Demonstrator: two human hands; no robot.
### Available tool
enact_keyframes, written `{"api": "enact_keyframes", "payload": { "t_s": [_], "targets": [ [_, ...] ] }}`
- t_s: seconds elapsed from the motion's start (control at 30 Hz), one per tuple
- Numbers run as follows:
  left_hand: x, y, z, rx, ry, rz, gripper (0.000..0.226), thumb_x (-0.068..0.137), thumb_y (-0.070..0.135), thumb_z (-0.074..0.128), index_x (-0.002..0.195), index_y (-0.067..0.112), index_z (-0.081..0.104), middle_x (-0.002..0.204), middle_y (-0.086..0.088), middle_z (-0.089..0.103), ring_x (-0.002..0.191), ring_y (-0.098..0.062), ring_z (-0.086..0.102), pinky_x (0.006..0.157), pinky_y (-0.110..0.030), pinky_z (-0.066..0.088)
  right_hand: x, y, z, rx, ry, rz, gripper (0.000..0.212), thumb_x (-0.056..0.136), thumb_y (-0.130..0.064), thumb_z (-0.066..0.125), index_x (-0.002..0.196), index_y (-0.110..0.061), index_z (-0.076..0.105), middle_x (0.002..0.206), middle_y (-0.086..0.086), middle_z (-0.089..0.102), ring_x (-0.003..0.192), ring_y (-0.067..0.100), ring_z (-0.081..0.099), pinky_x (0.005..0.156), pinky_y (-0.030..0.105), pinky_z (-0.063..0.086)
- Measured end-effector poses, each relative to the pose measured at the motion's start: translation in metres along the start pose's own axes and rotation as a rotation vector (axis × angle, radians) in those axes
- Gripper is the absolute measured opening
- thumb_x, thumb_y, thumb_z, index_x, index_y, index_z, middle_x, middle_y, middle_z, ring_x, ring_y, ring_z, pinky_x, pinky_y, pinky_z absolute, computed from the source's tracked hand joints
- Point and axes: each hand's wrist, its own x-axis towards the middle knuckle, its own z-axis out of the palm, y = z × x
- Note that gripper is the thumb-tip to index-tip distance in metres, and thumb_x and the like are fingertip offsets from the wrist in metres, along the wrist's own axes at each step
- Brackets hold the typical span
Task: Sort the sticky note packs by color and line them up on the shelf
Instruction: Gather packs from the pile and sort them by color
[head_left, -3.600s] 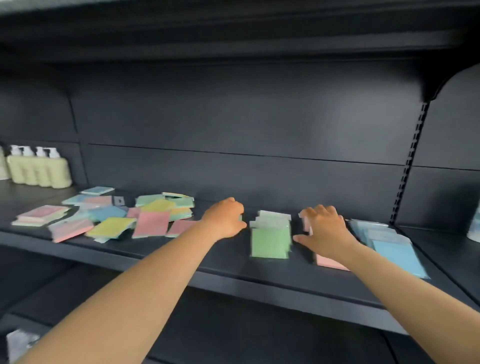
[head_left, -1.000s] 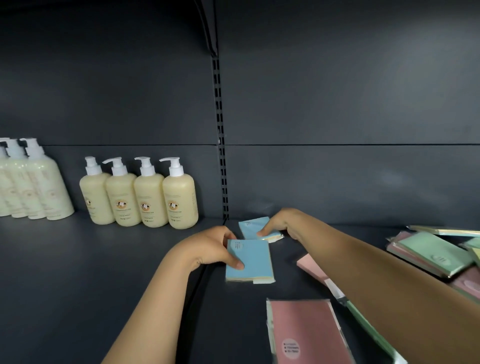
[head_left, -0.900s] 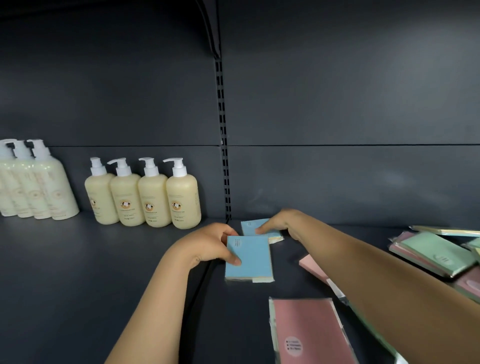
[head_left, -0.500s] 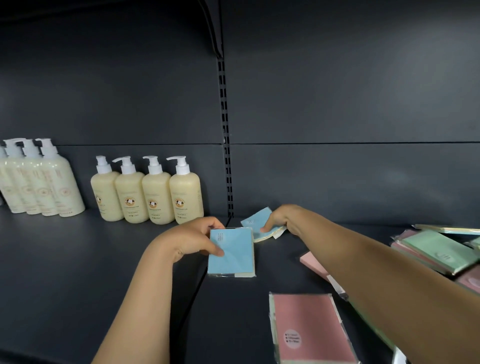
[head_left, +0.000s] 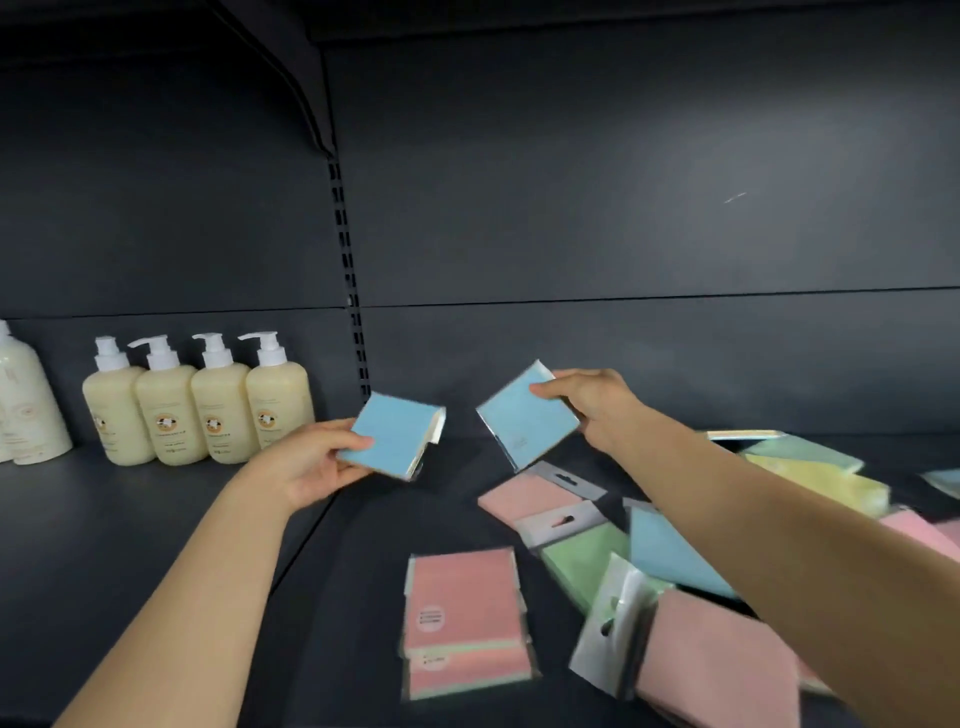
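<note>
The step in hand looks like gathering the blue packs: the left hand (head_left: 306, 462) pinches 1 blue pack (head_left: 390, 435) by its near edge, thumb on top and fingers clamped beneath, and the right hand (head_left: 589, 402) holds a 2nd blue pack (head_left: 525, 422) tilted, fingers clamped on its far corner. Both packs are lifted above the shelf (head_left: 130, 545), near each other but apart. The next move probably calls for stacking the 2 together and carrying them to wherever blue is lined up, which is not in view. No containers hold the packs; the unsorted rest lies loose on the shelf: a pink stack (head_left: 465, 618) in front, and pink, green, blue and yellow packs overlapping at right. 4 cream pump bottles (head_left: 197, 410) stand at the back left.
</note>
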Motion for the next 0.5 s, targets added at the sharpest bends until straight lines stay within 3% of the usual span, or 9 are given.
{"api": "enact_keyframes", "payload": {
  "t_s": [0.13, 0.23, 0.3, 0.43, 0.5],
  "targets": [
    [-0.026, -0.001, 0.05, -0.112, -0.07, -0.001, 0.022, 0.089, -0.011, 0.041, 0.101, -0.001, 0.057, 0.1, -0.013, 0.065, 0.084, -0.022, 0.068, 0.067, -0.028, 0.06, -0.037, -0.01, -0.045, 0.07, 0.034, -0.026, 0.024, 0.078, 0.001, 0.072, 0.1, 0.001, 0.064, 0.089, 0.016, 0.067, 0.075, 0.028, 0.065, 0.072, 0.034, 0.055],
    [-0.056, -0.009, 0.093, -0.129, -0.067, 0.033, 0.02, 0.09, -0.013, 0.041, 0.095, 0.0, 0.056, 0.105, -0.013, 0.062, 0.096, -0.026, 0.06, 0.086, -0.038, 0.047, -0.074, -0.007, -0.083, 0.121, 0.078, -0.032, 0.009, 0.085, -0.001, 0.065, 0.093, -0.004, 0.061, 0.093, 0.016, 0.064, 0.069, 0.024, 0.062, 0.057, 0.029, 0.052],
    [-0.077, -0.017, 0.119, -0.153, -0.052, 0.065, 0.018, 0.09, -0.013, 0.045, 0.093, 0.0, 0.056, 0.109, -0.015, 0.06, 0.099, -0.027, 0.059, 0.089, -0.037, 0.043, -0.103, -0.004, -0.111, 0.156, 0.118, -0.001, 0.009, 0.088, -0.005, 0.062, 0.096, -0.007, 0.058, 0.095, 0.015, 0.063, 0.073, 0.026, 0.063, 0.052, 0.03, 0.051],
    [-0.124, -0.037, 0.169, -0.224, -0.034, 0.082, 0.014, 0.087, -0.012, 0.052, 0.094, 0.0, 0.057, 0.116, -0.016, 0.059, 0.087, -0.021, 0.063, 0.088, -0.033, 0.046, -0.159, 0.007, -0.17, 0.238, 0.167, 0.066, 0.019, 0.09, -0.006, 0.06, 0.108, -0.003, 0.056, 0.109, 0.018, 0.063, 0.091, 0.035, 0.063, 0.067, 0.05, 0.053],
    [-0.148, -0.048, 0.196, -0.257, -0.055, 0.075, 0.018, 0.087, -0.012, 0.052, 0.102, -0.002, 0.057, 0.116, -0.016, 0.059, 0.092, -0.022, 0.062, 0.09, -0.034, 0.046, -0.185, 0.012, -0.2, 0.285, 0.193, 0.066, 0.022, 0.091, 0.0, 0.056, 0.112, 0.003, 0.052, 0.116, 0.018, 0.061, 0.087, 0.031, 0.064, 0.072, 0.044, 0.053]
  ]
}}
